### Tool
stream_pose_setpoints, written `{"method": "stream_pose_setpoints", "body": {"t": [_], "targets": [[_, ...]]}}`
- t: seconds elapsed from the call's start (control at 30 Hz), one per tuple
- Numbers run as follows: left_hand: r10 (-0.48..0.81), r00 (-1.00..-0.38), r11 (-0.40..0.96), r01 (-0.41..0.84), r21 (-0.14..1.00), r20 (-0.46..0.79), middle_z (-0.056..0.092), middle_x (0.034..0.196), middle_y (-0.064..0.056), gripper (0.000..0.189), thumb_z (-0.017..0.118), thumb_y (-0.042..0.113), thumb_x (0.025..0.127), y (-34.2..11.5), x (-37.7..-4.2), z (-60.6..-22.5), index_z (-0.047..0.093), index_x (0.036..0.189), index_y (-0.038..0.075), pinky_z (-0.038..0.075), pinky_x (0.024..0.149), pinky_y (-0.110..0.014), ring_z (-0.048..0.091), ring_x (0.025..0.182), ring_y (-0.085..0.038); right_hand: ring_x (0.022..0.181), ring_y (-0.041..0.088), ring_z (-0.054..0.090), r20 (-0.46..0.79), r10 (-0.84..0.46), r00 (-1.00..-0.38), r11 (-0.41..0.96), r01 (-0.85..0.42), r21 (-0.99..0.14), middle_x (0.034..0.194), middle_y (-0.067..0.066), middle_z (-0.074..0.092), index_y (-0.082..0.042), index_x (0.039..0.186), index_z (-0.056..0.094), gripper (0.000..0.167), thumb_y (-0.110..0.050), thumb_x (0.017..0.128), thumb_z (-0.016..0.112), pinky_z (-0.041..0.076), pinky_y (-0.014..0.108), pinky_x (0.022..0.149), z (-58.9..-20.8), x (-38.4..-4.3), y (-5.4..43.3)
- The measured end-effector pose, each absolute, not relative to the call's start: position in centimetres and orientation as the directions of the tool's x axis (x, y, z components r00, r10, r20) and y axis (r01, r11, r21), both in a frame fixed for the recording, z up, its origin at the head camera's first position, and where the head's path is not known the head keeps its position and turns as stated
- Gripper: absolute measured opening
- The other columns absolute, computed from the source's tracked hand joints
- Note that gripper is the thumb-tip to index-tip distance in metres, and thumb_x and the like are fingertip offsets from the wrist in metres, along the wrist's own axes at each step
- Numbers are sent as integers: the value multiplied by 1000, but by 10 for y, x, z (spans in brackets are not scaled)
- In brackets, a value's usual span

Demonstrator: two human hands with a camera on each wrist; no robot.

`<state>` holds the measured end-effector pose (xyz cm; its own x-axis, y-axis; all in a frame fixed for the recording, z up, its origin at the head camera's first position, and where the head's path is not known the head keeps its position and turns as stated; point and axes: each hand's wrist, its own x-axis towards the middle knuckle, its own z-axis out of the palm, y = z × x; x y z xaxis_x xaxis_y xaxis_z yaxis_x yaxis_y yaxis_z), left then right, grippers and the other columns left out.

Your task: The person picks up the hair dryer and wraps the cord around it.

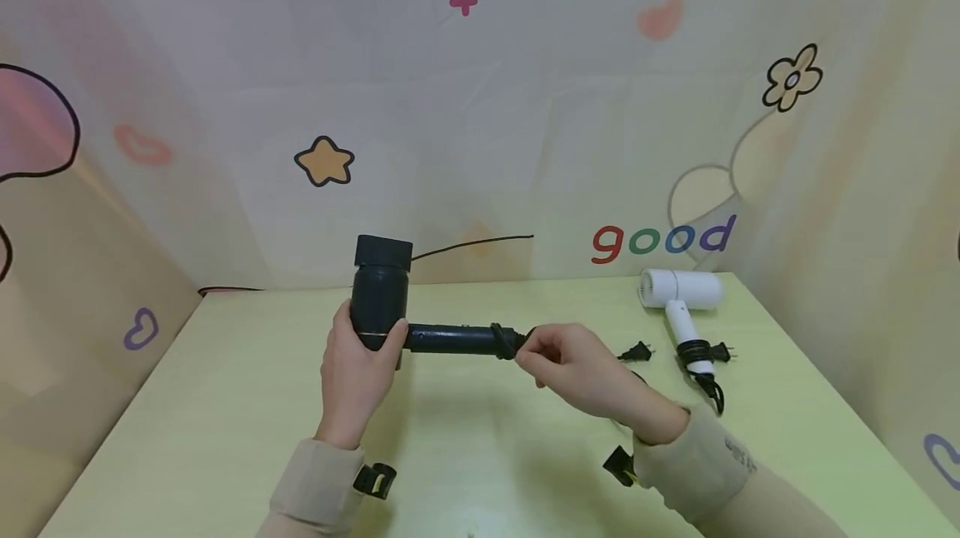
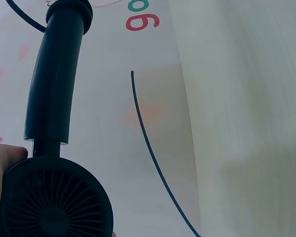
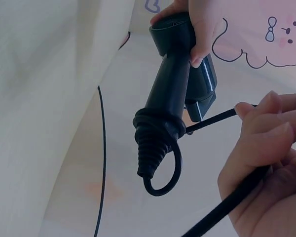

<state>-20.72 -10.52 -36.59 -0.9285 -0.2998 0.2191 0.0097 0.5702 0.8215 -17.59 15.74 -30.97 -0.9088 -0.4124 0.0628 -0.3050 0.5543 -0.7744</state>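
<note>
A black hair dryer (image 1: 380, 296) is held up over the table, its barrel upright with a flat nozzle on top and its handle pointing right. My left hand (image 1: 356, 380) grips the barrel low down, thumb beside the handle joint. Round the handle's end wraps a turn of black cord (image 3: 227, 203), and a small loop hangs below the ribbed sleeve in the right wrist view. My right hand (image 1: 581, 371) holds that cord in curled fingers, just off the handle's end. The left wrist view shows the round slatted air intake (image 2: 54, 207) close up.
At the back right of the pale table (image 1: 247, 421) lies a white hair dryer (image 1: 678, 290), with black cord (image 1: 693, 351) wound round its handle. A black plug (image 1: 637, 351) shows just beyond my right forearm. Printed cloth (image 1: 480, 122) stands behind the table.
</note>
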Motion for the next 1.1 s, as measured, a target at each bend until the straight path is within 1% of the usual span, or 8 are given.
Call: {"method": "stream_pose_setpoints", "body": {"t": [0.17,0.3,0.43,0.63,0.73,0.83,0.97,1.1], "targets": [[-325,-919,557,5,830,223,53,112,-18,77,62,44,87,-106,-208,-364,28,143,2,46,71,-42,55,89,-33,51,11,41,66,-416,-907,546,-307,-780,66,1,56,-9,84,64,16,-21,93,58,37,24,48,-312,-169,156],[-349,-909,533,5,846,225,52,116,-19,78,61,45,87,-107,-210,-362,27,143,1,44,74,-44,54,92,-34,48,9,38,65,-431,-900,545,-317,-776,66,0,56,-11,84,63,18,-24,94,57,35,23,47,-314,-163,156],[-375,-900,502,6,865,224,50,118,-20,79,59,46,88,-110,-211,-361,26,144,2,41,79,-47,52,96,-35,46,8,36,43,-451,-892,533,-308,-788,68,1,58,-11,88,65,17,-23,95,55,33,22,45,-318,-158,157],[-397,-892,465,8,885,216,49,123,-21,80,59,47,88,-114,-210,-359,24,145,2,38,85,-50,49,103,-35,49,7,43,10,-487,-873,500,-288,-816,72,3,62,-9,93,66,16,-21,95,55,41,23,46,-326,-153,159],[-407,-889,450,6,893,211,49,125,-21,79,58,47,88,-114,-211,-358,25,145,2,37,87,-51,49,106,-36,51,7,44,11,-495,-869,487,-288,-825,73,2,62,-8,94,67,17,-20,95,55,42,23,47,-332,-153,161],[-416,-886,439,3,898,206,49,125,-20,79,58,48,88,-114,-212,-358,26,144,3,38,88,-51,50,106,-36,51,6,44,16,-500,-866,474,-289,-832,75,5,65,-7,97,69,18,-18,94,56,42,22,47,-339,-156,162],[-429,-880,428,2,904,205,51,124,-20,79,59,49,87,-113,-212,-358,28,143,2,39,86,-49,51,104,-35,50,4,43,18,-501,-865,465,-287,-838,79,8,68,-5,103,70,20,-17,93,57,41,21,47,-348,-161,164],[-434,-882,412,-13,911,184,50,126,-20,79,58,49,87,-113,-211,-356,28,143,3,39,85,-48,51,105,-36,49,5,41,17,-488,-872,466,-277,-840,80,9,68,-4,107,70,23,-17,93,58,39,21,46,-356,-168,165]]}}
